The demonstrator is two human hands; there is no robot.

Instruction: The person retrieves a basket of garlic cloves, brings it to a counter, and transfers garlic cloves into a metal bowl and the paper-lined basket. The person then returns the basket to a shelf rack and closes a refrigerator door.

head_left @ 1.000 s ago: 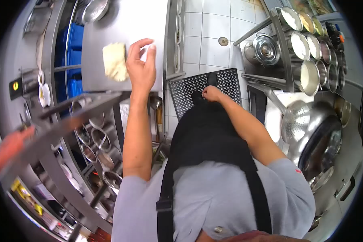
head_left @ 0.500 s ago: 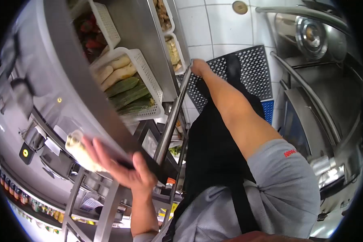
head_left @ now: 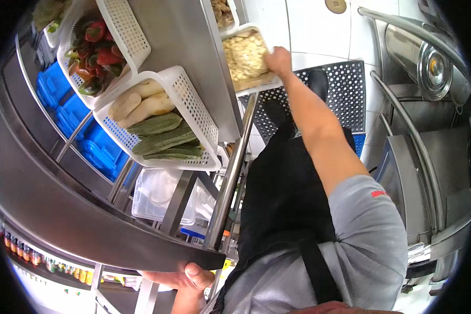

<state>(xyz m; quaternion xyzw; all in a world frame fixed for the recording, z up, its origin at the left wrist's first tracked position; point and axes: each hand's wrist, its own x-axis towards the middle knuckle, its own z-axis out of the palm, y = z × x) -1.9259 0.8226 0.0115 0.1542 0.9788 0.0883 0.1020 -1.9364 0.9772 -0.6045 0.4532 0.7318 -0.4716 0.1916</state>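
Observation:
My right hand (head_left: 280, 60) is closed on the right rim of a white basket (head_left: 269, 82) holding many pale, peeled pieces that look like garlic cloves. This basket juts out past the steel shelf (head_left: 193, 52), above the floor mat. At the bottom, my left hand (head_left: 188, 277) is against the edge of a steel counter (head_left: 104, 230). Its thumb stands apart, and the counter edge partly hides the fingers, which look stretched out. No object shows in that hand.
White baskets hold pale roots with green vegetables (head_left: 162, 131) and red peppers (head_left: 97, 52). Blue containers (head_left: 97, 152) and a clear tub (head_left: 159, 196) sit lower. A steel rail (head_left: 235, 172) runs beside me. A perforated black mat (head_left: 345, 94) and lidded pot (head_left: 434, 70) are right.
My right hand has moved up from beside the rail and taken hold of the pale-piece basket, which has shifted right. My left hand is lower, at the counter edge; the dough has left view.

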